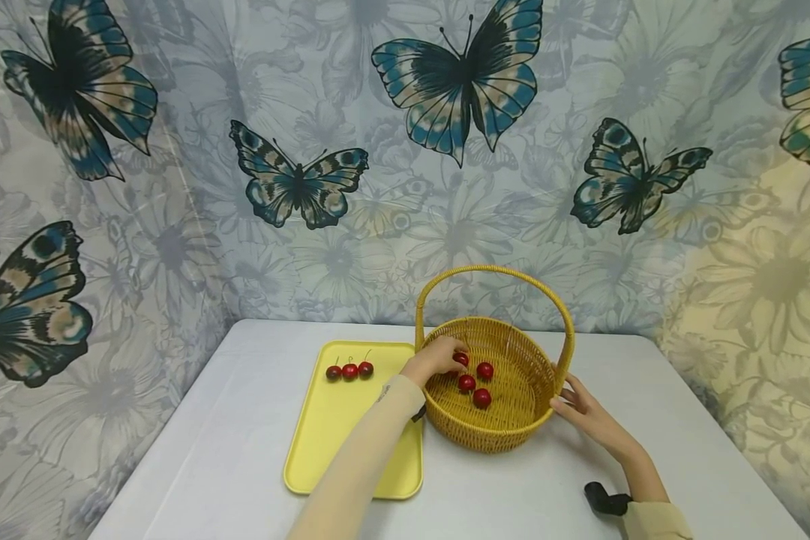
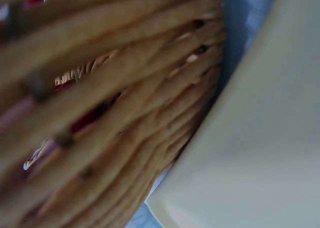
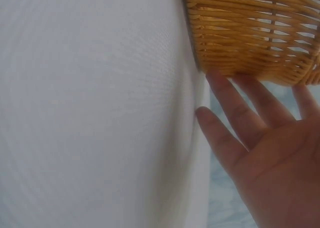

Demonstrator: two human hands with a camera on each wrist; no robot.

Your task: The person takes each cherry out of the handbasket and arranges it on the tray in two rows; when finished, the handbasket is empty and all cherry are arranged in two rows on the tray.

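Reaching left hand [image 1: 437, 355]: at cherries [image 1: 485, 371] inside basket [image 1: 489, 441], apparently picking; cannot tell grip
Right hand [image 1: 586, 412]: open, at basket's right
Next move: likely gentle pinch

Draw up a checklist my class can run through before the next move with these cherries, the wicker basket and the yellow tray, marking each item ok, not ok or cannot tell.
1. Right hand touching the wicker basket: ok, at its right side.
2. Left hand clear of the basket: not ok, it is inside, over the left rim.
3. Cherry at the left hand firmly gripped: cannot tell, the hand partly covers it.
4. Room on the yellow tray: ok, bare surface shows nearer the person.
5. Tray cherries lined up: ok, three in a row toward the far edge.
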